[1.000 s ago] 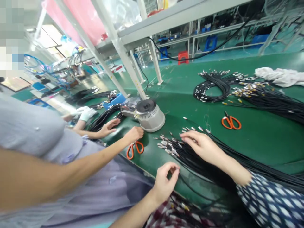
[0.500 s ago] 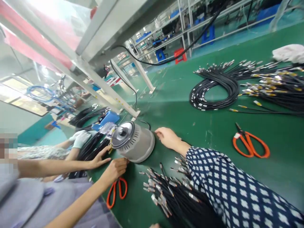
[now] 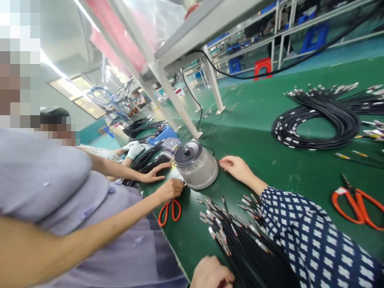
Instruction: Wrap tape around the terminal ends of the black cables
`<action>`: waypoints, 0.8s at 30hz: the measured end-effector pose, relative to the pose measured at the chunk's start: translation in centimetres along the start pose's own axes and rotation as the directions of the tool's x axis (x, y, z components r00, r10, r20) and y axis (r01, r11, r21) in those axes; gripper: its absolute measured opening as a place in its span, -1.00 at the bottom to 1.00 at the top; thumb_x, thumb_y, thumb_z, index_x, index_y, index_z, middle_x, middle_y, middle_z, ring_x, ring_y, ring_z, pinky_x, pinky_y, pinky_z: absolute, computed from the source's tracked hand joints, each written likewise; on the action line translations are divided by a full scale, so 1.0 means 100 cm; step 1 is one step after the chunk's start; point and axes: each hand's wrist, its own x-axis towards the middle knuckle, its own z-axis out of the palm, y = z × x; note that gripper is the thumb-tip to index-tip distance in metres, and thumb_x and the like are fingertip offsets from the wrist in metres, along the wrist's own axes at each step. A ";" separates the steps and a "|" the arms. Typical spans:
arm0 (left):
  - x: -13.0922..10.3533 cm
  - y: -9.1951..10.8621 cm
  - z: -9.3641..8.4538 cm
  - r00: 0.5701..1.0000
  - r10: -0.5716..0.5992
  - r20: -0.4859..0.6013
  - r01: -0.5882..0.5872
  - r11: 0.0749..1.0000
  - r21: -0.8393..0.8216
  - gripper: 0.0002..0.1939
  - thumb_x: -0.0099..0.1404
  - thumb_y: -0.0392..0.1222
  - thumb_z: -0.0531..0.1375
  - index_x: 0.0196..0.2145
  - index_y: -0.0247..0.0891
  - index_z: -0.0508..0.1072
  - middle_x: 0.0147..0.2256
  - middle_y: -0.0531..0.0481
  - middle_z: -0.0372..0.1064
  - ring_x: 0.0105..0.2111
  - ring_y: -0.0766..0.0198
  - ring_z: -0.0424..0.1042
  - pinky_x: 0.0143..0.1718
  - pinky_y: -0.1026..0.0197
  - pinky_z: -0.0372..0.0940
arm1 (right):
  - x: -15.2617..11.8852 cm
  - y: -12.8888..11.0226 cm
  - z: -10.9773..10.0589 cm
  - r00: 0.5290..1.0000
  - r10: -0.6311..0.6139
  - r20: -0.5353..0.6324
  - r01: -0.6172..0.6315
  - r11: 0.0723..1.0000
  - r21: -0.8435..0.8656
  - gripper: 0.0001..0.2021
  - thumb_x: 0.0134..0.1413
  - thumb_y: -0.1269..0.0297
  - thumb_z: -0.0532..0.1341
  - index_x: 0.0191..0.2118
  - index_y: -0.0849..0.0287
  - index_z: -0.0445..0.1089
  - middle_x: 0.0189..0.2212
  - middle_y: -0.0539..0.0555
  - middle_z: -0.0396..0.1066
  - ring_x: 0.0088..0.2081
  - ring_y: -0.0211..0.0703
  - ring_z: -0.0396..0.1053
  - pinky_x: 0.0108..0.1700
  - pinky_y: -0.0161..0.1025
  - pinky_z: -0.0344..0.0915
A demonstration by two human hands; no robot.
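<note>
My right hand (image 3: 237,168), in a navy sleeve with white diamonds, has its thumb and fingers pinched together at the right side of a grey round machine (image 3: 199,170) with a dark disc on top. Whatever the fingertips hold, if anything, is hidden. At the bottom edge, my left hand (image 3: 211,274) is partly cut off, its fingers curled beside a bundle of black cables (image 3: 240,240) with metal tips. I cannot make out what is in it. Across the machine, a co-worker's bare hand (image 3: 171,190) is closed at its left side, and their other hand (image 3: 156,173) lies near it.
Orange-handled scissors (image 3: 357,204) lie at the right, and another orange-handled pair (image 3: 170,212) by the table's left edge. A coiled black cable bundle (image 3: 315,128) rests at the back right. White shelf legs (image 3: 183,104) stand behind the machine. Another person's gloved hand (image 3: 135,150) is farther back.
The view has swung left, so the table and machine appear farther right. My left hand has come much further into view at the bottom. My right hand stays beside the machine.
</note>
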 end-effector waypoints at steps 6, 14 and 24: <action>-0.060 0.029 0.084 0.927 0.295 -0.233 -0.225 0.932 0.286 -0.86 0.28 -0.31 0.09 -0.26 -0.18 0.42 -0.52 -0.04 0.41 -0.50 0.19 0.41 -0.45 0.16 0.30 | -0.040 -0.071 0.040 0.991 0.087 -0.098 -0.068 0.981 0.182 -0.77 0.03 0.14 0.29 -0.33 0.24 0.51 -0.45 0.09 0.53 -0.52 -0.27 0.38 -0.41 -0.32 0.34; -0.061 0.031 0.073 0.963 0.169 -0.210 -0.139 0.979 0.148 -0.89 0.24 -0.36 0.08 -0.33 -0.24 0.39 -0.46 0.00 0.39 -0.43 0.22 0.40 -0.32 0.18 0.32 | -0.064 -0.127 0.138 0.930 0.356 -0.085 -0.288 0.856 0.429 -0.87 0.11 0.31 0.31 -0.25 0.27 0.50 -0.49 0.08 0.54 -0.64 -0.42 0.30 -0.61 -0.48 0.18; -0.065 0.013 0.082 0.945 0.244 -0.216 -0.231 0.969 0.083 -0.77 0.05 -0.37 0.17 -0.30 -0.21 0.47 -0.28 -0.12 0.50 -0.18 0.03 0.48 -0.12 0.04 0.41 | -0.040 -0.141 0.181 0.815 0.542 -0.204 -0.383 0.770 0.511 -0.78 0.30 0.20 0.21 -0.25 0.30 0.40 -0.45 -0.02 0.43 -0.61 -0.44 0.25 -0.63 -0.48 0.16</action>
